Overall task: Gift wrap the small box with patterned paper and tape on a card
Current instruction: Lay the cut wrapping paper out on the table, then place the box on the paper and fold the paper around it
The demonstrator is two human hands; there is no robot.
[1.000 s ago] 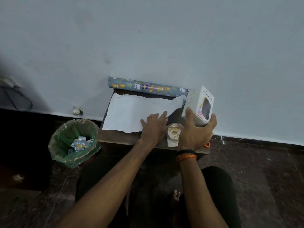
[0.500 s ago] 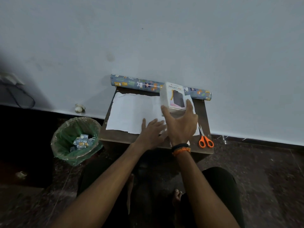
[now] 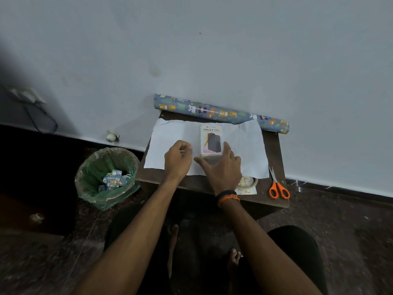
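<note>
- The box (image 3: 211, 141) lay flat at frame centre on the paper (image 3: 242, 145), white side up, spread over the worktop (image 3: 274, 145).
- The right hand (image 3: 221, 167) rested spread at the box's near end, thumb along its right side, gripping nothing.
- The left hand (image 3: 178, 159) sat just left of the box, fingers curled; whether it pinched the sheet could not be told.
- The box looked rigid, best held by its long sides; the paper thin, easily torn, best lifted by its edges.

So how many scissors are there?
1: the orange-handled metal scissors lie on the dark wooden table's near right corner, right of the white paper sheet. The right hand could hide others.
</note>
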